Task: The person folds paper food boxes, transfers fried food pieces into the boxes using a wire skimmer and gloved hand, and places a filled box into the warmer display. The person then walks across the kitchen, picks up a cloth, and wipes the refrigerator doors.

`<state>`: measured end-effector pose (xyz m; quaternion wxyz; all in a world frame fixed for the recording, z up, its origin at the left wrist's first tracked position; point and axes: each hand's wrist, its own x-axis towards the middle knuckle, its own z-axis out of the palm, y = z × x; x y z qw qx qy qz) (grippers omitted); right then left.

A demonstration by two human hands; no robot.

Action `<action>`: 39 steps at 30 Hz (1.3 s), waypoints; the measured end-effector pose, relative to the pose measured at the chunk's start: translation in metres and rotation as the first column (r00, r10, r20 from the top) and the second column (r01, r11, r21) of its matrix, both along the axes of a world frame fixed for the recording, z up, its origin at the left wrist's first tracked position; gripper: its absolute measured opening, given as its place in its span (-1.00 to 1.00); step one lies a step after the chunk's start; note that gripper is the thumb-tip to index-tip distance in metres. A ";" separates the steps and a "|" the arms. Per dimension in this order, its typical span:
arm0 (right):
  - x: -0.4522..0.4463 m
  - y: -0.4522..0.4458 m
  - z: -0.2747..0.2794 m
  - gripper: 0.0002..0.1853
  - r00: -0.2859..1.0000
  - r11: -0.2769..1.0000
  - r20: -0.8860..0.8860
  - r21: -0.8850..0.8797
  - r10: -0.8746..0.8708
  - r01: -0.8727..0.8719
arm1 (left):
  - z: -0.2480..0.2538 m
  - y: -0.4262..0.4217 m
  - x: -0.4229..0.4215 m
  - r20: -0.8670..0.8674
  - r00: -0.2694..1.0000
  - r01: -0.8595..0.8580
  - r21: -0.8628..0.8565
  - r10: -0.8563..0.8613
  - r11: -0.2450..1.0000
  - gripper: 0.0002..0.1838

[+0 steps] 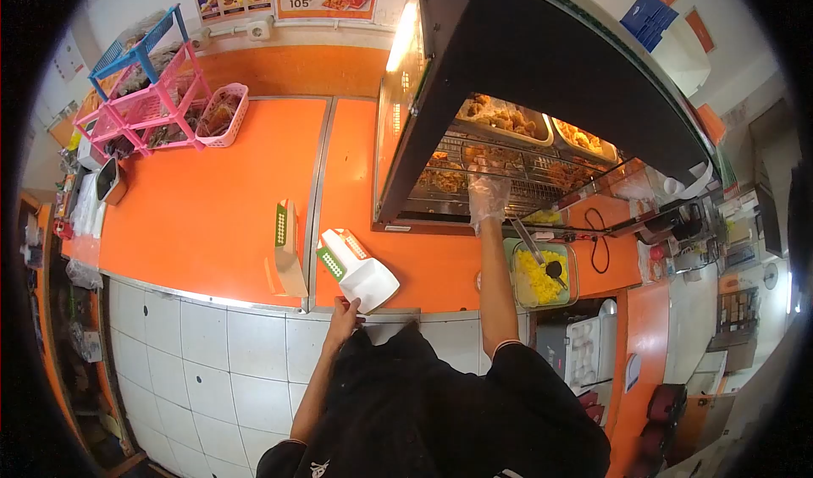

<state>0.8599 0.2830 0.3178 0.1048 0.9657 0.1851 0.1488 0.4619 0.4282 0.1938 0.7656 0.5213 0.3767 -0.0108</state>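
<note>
My left hand [343, 315] is closed at the near corner of an open paper food box [373, 281], white inside with green and orange printed sides, tilted on the orange counter's front edge. My right hand [489, 188], in a clear plastic glove, reaches inside the lit warming cabinet [542, 55]. Its fingers are at the wire rack [529, 169], close to fried chicken pieces [478, 154]; glare and the glove hide whether they grip any. Another folded paper box [288, 245] stands on the counter to the left.
Trays of fried food [506, 118] sit on the cabinet's upper shelf. Right of my forearm is a glass dish of yellow rice [535, 279] with a dark-headed spoon [555, 270]. A pink-and-blue rack [152, 97] and a pink basket [224, 116] stand at the far left.
</note>
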 end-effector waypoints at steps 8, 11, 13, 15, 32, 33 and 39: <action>-0.007 0.004 0.043 -0.52 0.909 0.991 -0.412 0.089 -0.057 0.103 | 0.105 -0.071 0.067 0.207 0.925 0.170 0.527 -0.320 0.833 -0.82; 0.017 -0.006 -0.002 -0.68 0.940 0.985 -0.340 -0.162 0.008 -0.067 | 0.085 -0.146 0.166 0.524 0.778 0.456 -0.090 -0.348 0.885 -0.71; -0.018 -0.006 0.039 -0.83 0.982 0.889 -0.115 -0.417 0.152 -0.186 | 0.060 -0.178 0.240 0.576 0.788 0.510 -0.409 -0.220 0.756 -0.73; -0.046 -0.004 0.075 -0.74 0.986 0.957 -0.124 -0.254 0.111 -0.140 | 0.100 -0.184 0.258 0.510 0.860 0.365 -0.626 0.007 0.689 -0.72; -0.064 -0.071 0.113 -0.58 0.861 0.921 -0.365 0.293 0.355 -0.255 | 0.175 -0.190 0.267 0.411 0.877 0.103 -0.666 0.248 0.739 -0.70; -0.080 -0.073 0.132 -0.58 0.850 0.917 -0.364 0.266 0.380 -0.296 | 0.167 -0.182 0.267 0.403 0.897 0.111 -0.601 0.180 0.791 -0.70; -0.090 -0.104 0.102 -0.56 0.858 0.854 -0.471 0.514 0.206 0.077 | 0.171 -0.149 0.244 0.302 0.952 0.092 -0.430 0.047 0.898 -0.70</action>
